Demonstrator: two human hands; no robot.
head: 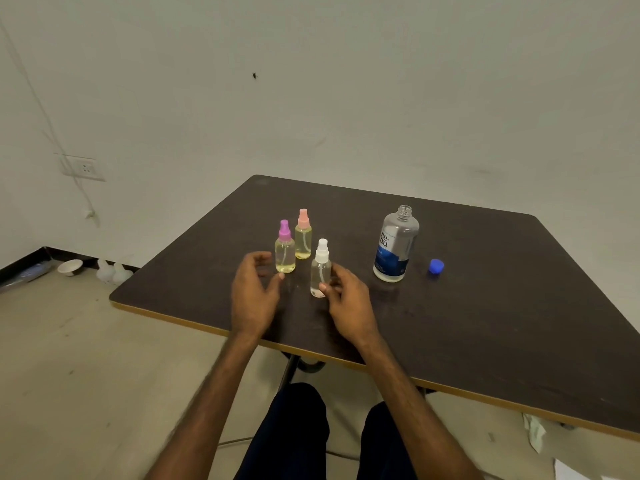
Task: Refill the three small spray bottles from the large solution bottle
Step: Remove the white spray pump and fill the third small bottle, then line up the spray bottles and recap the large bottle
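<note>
The right hand (349,306) grips the white-capped spray bottle (320,268) on the surface (485,306), the left hand (254,292) hovers relaxed and empty beside the purple-capped bottle (285,251), the uncapped solution bottle (394,244) standing further right.

Table: dark brown laminate tabletop (485,323) — pale yellow edge band.
Wall: white socket plate (84,168), thin cable (83,199) hanging below.
Floor, left: white round bowl (70,267) — beside two white plastic bottles (112,271).
</note>
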